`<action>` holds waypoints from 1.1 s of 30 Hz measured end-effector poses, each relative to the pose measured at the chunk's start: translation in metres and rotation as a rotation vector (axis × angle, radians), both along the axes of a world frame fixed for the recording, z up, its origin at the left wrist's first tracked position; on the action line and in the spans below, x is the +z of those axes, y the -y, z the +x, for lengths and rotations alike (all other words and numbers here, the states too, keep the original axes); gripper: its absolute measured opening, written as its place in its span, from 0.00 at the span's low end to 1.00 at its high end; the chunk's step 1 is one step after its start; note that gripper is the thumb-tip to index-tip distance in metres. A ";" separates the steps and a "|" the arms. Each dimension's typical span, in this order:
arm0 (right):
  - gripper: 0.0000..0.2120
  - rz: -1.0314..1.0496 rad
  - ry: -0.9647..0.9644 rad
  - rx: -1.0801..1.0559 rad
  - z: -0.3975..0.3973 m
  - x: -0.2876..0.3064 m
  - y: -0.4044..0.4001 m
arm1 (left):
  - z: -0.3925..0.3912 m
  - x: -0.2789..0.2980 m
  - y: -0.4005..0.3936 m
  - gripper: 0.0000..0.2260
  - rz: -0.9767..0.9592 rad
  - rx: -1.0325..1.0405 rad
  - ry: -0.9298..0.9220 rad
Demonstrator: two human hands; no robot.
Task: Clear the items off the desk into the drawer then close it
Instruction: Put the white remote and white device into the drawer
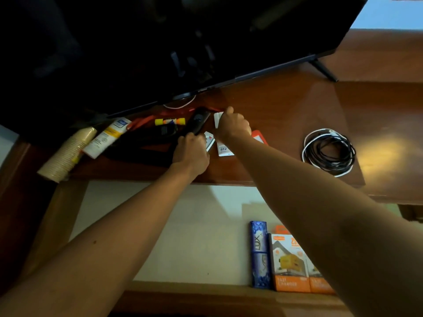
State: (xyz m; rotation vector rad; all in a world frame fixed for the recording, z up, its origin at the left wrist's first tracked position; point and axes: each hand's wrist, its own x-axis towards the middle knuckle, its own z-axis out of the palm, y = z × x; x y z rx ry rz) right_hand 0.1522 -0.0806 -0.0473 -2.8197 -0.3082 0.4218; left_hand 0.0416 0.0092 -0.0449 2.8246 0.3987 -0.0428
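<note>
The open drawer (183, 236) with a pale bottom sits below the wooden desk (286, 106) and holds a blue Lux box (258, 252) and orange charger boxes (289, 264). My left hand (191, 152) grips the near end of a black remote (198, 120) on the desk. Over a small white box (218, 118), my right hand (233, 125) is closed, fingers around it. White packets (223, 151) and an orange card (258, 137) lie under my hands. A glue stick (170, 121), a white tube (107, 137) and a stack of paper cups (66, 154) lie to the left.
A large dark TV screen (160, 42) stands over the back of the desk, its foot (322, 69) at the right. A coil of black and white cable (328, 152) lies on the right. A black adapter (167, 131) and red cable (142, 123) lie near the tube.
</note>
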 end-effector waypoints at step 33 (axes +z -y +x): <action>0.33 -0.029 -0.254 -0.232 -0.281 -0.068 0.087 | -0.202 -0.088 0.015 0.21 -0.366 -0.152 -0.337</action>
